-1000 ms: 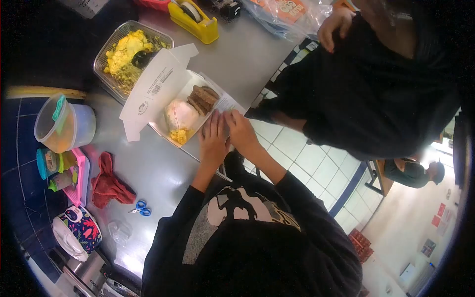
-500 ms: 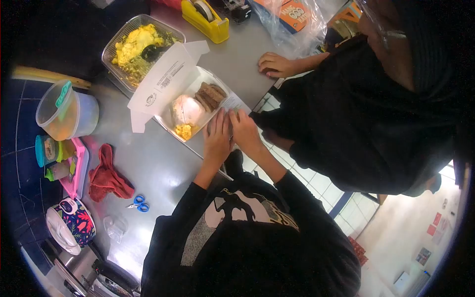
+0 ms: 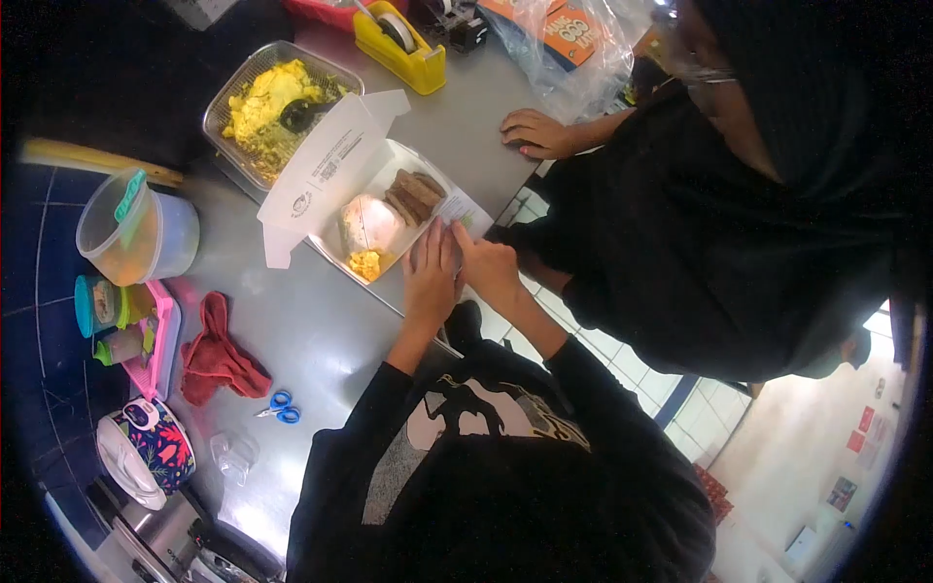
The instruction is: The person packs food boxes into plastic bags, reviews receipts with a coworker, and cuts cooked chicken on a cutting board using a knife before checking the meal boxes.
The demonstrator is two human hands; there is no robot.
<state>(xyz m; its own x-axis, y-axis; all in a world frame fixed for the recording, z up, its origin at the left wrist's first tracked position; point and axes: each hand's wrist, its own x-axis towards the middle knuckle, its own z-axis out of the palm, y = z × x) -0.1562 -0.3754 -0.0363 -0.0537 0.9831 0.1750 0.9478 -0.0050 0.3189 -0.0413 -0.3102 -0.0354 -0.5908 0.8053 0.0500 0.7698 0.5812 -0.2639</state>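
An open white box (image 3: pixel 340 260) lies on the metal table, holding a white rounded mound of food (image 3: pixel 371 223), brown slices (image 3: pixel 413 197) and a yellow piece (image 3: pixel 365 265). At its near side, my left hand (image 3: pixel 430 280) and my right hand (image 3: pixel 489 270) meet, fingers closed round a small greyish thing mostly hidden between them. Beside the right hand, a printed flap or paper (image 3: pixel 468 212) shows. Behind the raised lid stands a wire-mesh basket (image 3: pixel 222 146) of yellow food (image 3: pixel 277 97) with a dark utensil (image 3: pixel 296 115).
A co-worker's hand (image 3: pixel 537 134) rests on the table's right edge. Tape dispenser (image 3: pixel 413 60) and plastic bag (image 3: pixel 583 83) lie at the back. Leftward are a tub (image 3: pixel 170 238), pink tray (image 3: pixel 163 340), red cloth (image 3: pixel 219 360), blue scissors (image 3: pixel 284 408) and floral case (image 3: pixel 155 442).
The co-worker's hand has come down onto the table, and their body has leaned nearer. My right hand's fingers have shifted slightly, with the index finger now reaching toward the box. The box has not visibly moved.
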